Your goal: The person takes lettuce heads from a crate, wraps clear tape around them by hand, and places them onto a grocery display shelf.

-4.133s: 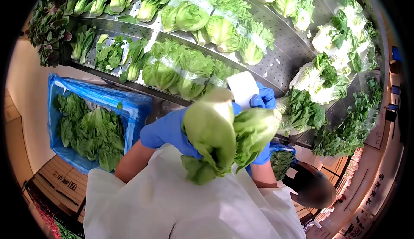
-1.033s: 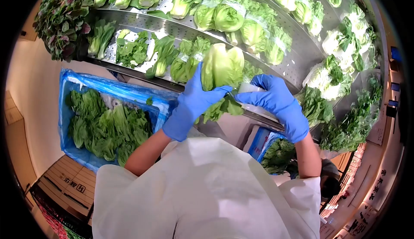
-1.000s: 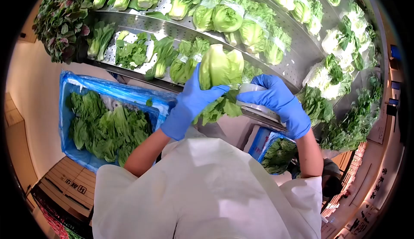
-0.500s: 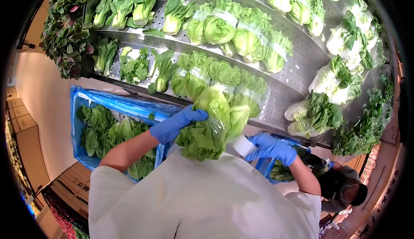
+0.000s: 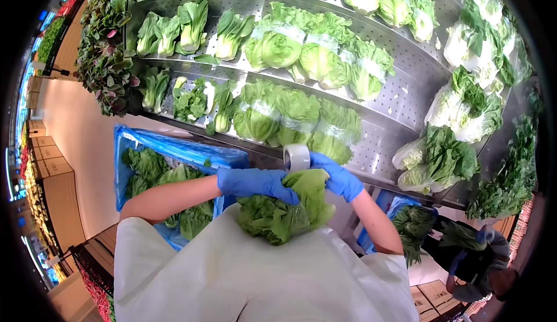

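My left hand, in a blue glove, is closed on a bundle of green lettuce held in front of my white apron. Clear tape glints on the leaves. My right hand, also gloved in blue, holds a roll of clear tape just above the lettuce, its fingertips partly hidden behind the roll and leaves. Beyond the hands, taped lettuces lie on the lowest metal shelf.
A blue-lined crate of loose lettuce stands at the left. Stepped metal shelves carry bok choy and cabbages. At the lower right, a co-worker holds greens near another blue crate.
The lettuce has moved lower and turned in my left hand. My right hand has brought the tape roll up and left. The view has shifted, and the co-worker now holds greens.
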Tool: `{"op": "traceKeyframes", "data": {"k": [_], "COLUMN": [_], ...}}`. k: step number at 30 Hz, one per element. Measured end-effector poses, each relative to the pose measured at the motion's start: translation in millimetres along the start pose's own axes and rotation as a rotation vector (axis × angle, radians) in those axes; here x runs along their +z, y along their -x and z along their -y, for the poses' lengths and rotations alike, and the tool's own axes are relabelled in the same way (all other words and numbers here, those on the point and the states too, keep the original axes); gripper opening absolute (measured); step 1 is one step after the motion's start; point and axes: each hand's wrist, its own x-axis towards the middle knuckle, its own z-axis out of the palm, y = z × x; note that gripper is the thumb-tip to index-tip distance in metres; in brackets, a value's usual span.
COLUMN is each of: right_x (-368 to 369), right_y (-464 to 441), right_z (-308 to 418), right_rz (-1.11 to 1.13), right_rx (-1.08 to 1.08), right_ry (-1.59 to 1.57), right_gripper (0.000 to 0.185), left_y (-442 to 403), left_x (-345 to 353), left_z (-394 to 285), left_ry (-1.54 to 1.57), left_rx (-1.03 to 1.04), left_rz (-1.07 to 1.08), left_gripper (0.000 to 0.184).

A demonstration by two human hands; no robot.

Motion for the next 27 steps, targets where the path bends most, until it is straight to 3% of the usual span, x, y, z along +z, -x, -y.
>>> {"op": "traceKeyframes", "data": {"k": [3, 5, 7, 8, 9, 11, 15, 17, 21, 24, 27], "right_x": [3.1, 19.1, 39.1, 45.9, 50.6, 53.6, 60.5, 64.1, 79.1, 98.7, 121.1], "right_y": [-0.2, 1.5, 0.7, -1.3, -3.0, -1.2, 2.4, 1.9, 2.1, 16.6, 49.7], "right_z": [30.9, 52.4, 66.8, 69.3, 70.6, 67.9, 60.9, 58.3, 66.8, 71.3, 57.6], "right_rz": [0.047, 0.04, 0.013, 0.095, 0.057, -0.005, 0.022, 0.06, 0.095, 0.048, -0.104], "right_rx": [-0.161, -0.124, -0.037, -0.051, -0.057, -0.115, -0.193, -0.2, -0.131, -0.172, -0.147], "right_ry": [0.026, 0.092, 0.221, 0.271, 0.343, 0.2, 0.168, 0.212, 0.417, 0.546, 0.431], "right_gripper": [0.04, 0.04, 0.042, 0.044, 0.046, 0.047, 0.048, 0.044, 0.041, 0.04, 0.042], "left_y": [2.2, 1.4, -1.8, -0.6, 2.0, 6.0, 11.0, 12.2, 11.1, 16.4, 18.4], "left_x": [9.2, 13.5, 18.9, 18.5, 20.5, 19.6, 23.0, 22.8, 28.9, 25.0, -0.8], "left_z": [-11.8, -13.2, -9.7, -15.2, -20.6, -21.3, -12.9, -8.7, -11.0, -7.3, 17.0], "left_ry": [0.011, 0.062, 0.059, 0.013, -0.102, -0.577, -0.288, -0.313, -0.362, -0.194, -0.217], "left_rx": [-0.017, -0.071, 0.054, -0.006, 0.051, 0.273, 0.363, 0.214, 0.165, 0.288, 0.382], "left_rz": [-0.026, -0.013, -0.156, -0.167, -0.2, -0.28, -0.477, -0.378, -0.287, -0.376, -0.472], "left_gripper": [0.05, 0.051, 0.042, 0.045, 0.05, 0.056, 0.066, 0.064, 0.058, 0.052, 0.045]}}
